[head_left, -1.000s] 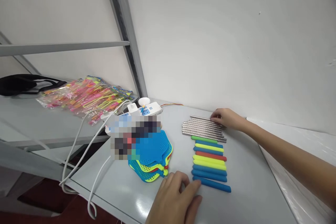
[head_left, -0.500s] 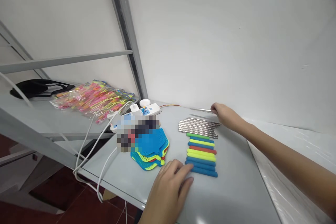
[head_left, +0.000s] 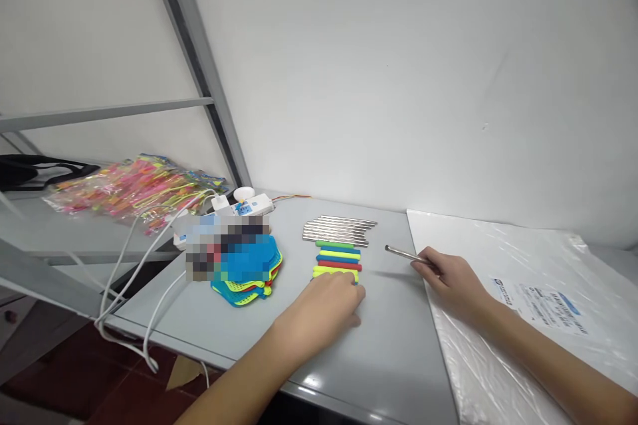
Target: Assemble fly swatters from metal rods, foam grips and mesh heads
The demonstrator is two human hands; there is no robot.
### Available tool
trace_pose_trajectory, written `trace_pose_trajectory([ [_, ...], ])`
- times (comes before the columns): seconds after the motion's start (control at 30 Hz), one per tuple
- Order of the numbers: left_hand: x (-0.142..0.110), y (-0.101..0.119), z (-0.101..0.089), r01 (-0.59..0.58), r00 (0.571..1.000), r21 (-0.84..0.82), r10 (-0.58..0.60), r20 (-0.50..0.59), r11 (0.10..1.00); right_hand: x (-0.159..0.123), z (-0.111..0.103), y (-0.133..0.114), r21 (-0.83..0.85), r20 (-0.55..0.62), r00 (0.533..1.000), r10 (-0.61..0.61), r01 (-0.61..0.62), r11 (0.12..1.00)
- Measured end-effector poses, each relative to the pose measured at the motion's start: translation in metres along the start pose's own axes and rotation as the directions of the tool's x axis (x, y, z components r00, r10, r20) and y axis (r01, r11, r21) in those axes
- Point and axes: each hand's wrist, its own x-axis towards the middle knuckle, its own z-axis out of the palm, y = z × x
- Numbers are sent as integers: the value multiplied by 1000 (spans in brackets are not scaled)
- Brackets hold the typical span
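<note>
My right hand pinches a thin silver metal rod, raised above the table with its free end pointing left. My left hand is bent over the near end of a row of coloured tubular grips. Green, blue, yellow and red grips show beyond it; the nearest ones are covered. Its fingertips curl down out of sight, so what they grasp is hidden. Behind the grips lie several silver metal rods, side by side. Left of my left hand is a stack of perforated plastic fly swatter heads, blue, yellow and red.
A white power strip with cables sits at the back left. Bagged pink and yellow items lie on the shelf beside a metal frame. White plastic packaging with a printed label covers the right side.
My right hand has brought the metal rod from the back wall towards me. My left hand has moved forward over the nearest grips. The view has turned to the right.
</note>
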Motion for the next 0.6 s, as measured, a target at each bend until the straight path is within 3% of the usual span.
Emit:
trace_pose_trajectory([
  [0.27,24,-5,-37,11,988,12,-12,153,1000,5,12,3,-48,103,987,-124,129,990],
  [0.43,33,-2,-38,-45,972,90,23,234,995,2,14,-2,-22,160,969,-189,195,981],
  [0.6,26,11,-35,-187,951,119,150,271,975,-1,12,-1,-36,178,966,-187,196,980],
])
